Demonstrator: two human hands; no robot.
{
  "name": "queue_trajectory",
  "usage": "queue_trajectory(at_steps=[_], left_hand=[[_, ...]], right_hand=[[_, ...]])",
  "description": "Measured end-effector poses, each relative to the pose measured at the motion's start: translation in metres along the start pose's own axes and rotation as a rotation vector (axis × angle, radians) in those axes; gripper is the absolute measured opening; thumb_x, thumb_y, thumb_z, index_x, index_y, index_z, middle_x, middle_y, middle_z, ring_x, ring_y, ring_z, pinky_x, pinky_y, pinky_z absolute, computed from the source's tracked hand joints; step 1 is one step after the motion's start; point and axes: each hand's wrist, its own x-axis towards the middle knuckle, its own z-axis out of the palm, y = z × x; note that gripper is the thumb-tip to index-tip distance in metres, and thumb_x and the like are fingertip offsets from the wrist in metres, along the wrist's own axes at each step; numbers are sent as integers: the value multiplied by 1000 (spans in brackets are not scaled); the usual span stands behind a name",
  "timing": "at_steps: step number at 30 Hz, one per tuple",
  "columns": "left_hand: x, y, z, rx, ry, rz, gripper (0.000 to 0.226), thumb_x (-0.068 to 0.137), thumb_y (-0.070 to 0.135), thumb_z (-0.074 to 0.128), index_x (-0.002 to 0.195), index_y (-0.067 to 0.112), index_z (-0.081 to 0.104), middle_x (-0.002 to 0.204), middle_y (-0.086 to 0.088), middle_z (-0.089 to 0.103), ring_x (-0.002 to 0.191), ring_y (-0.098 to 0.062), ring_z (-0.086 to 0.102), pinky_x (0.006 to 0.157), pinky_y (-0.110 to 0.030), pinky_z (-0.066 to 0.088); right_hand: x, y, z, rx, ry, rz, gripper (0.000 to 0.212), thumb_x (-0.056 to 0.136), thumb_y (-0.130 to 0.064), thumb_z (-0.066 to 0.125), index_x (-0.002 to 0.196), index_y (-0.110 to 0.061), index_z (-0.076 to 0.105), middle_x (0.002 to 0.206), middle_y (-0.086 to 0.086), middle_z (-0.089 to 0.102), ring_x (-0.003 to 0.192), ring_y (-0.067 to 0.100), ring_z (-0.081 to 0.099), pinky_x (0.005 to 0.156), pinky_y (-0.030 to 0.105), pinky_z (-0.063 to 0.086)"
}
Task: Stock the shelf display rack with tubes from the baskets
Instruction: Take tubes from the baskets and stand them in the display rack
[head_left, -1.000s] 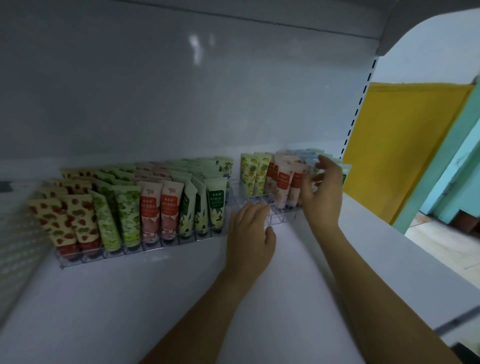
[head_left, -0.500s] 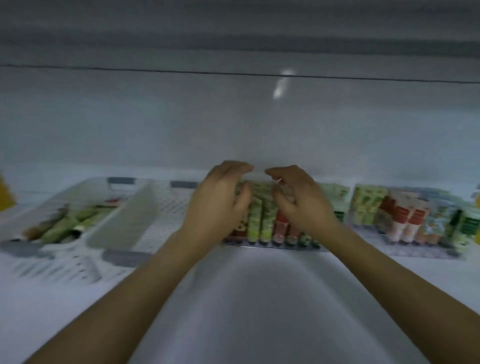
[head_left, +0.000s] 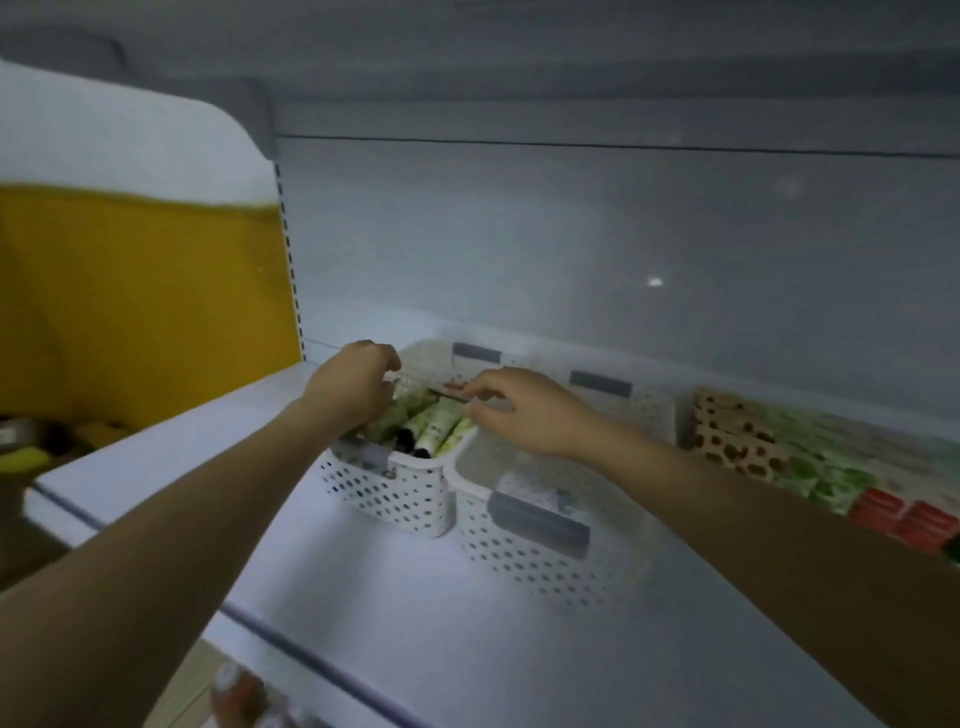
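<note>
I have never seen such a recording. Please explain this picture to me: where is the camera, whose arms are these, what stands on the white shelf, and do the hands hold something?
No machine here: a person wears one camera on the head, looking forward and down, so both arms are the person's own. On the white shelf stand two perforated white baskets. The left basket holds green tubes; what lies in the right basket is too blurred to tell. Further right, more tubes stand in rows. The left hand reaches into the left basket, fingers curled; its grip is hidden. The right hand appears to pinch the flat end of one tube.
</note>
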Motion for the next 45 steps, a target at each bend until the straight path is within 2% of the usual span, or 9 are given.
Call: queue_trajectory(at_steps=[3,8,15,24,28,31,38,42,45], left_hand=[[9,-13,1,62,-56,-69,34,88,18,58,121,9,54,120,-13,58,104,-29,56,83,-35,47],[18,-3,6,225,-115,-17,30,92,12,49,122,6,51,118,-16,55,103,-30,57,76,-30,44],[18,0,13,262,-155,7,31,93,10,46,124,7,45,120,-17,52,107,-31,53,76,-31,40],[9,-14,3,-577,141,-95,26,88,12,58,112,2,60,110,-12,65,99,-27,62,79,-32,51],[-1,-11,-2,-990,180,-210,27,88,4,58,115,0,56,93,-6,63,82,-18,60,72,-31,51],[-8,-13,-4,-1215,169,-264,25,89,2,57,112,6,51,80,-2,60,69,-14,59,61,-25,50],[-17,-22,-11,-1341,258,-321,36,91,6,54,126,8,43,87,-1,52,80,-18,55,72,-34,51],[-25,-19,-19,-1407,293,-341,31,93,8,53,122,10,44,86,-5,53,82,-23,52,70,-35,50],[-34,0,-32,-1471,285,-315,24,94,8,51,113,19,41,80,-8,49,65,-21,47,51,-26,49]], right_hand=[[36,5,10,-6,-119,125,45,94,-37,48,134,-16,44,134,5,50,118,22,49,85,25,37],[75,11,17,-99,-337,277,76,81,-51,62,141,-14,34,144,5,39,125,25,44,104,37,38],[105,10,34,-226,-408,393,111,46,-83,57,137,-21,41,143,6,42,127,32,40,108,50,29],[110,3,38,-79,-351,402,60,79,-37,66,129,-8,49,117,9,55,96,25,59,83,36,52],[106,-3,44,-232,-288,381,53,82,-47,55,125,-15,50,122,6,56,108,28,55,98,45,41],[99,-7,50,-376,-221,264,59,81,-57,56,124,-18,50,120,3,58,105,24,55,83,35,41],[92,-9,37,187,-87,294,72,83,-23,63,143,-10,26,127,9,49,97,20,53,78,30,48],[80,-5,16,850,45,320,60,84,-8,59,139,-10,35,123,10,51,86,18,58,66,23,53],[56,-3,-3,1135,60,295,43,87,-1,55,129,-8,48,108,11,62,86,18,62,66,24,52]])
